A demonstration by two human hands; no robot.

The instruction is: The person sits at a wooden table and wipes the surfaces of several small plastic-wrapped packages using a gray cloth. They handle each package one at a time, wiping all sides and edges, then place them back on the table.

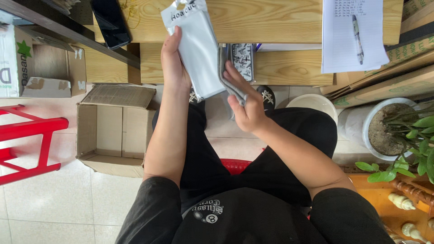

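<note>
The left hand (174, 63) grips the left edge of a white pouch (196, 47), holding it upright over the edge of the tabletop (280, 20). The right hand (244, 101) is closed on a grey cloth (226, 74), which touches the right edge of the pouch.

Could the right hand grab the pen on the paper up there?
Probably not right away. The right hand is busy holding a grey cloth against the white pouch. The pen lies uncovered on the paper, off to the right, so nothing blocks the way.
</note>
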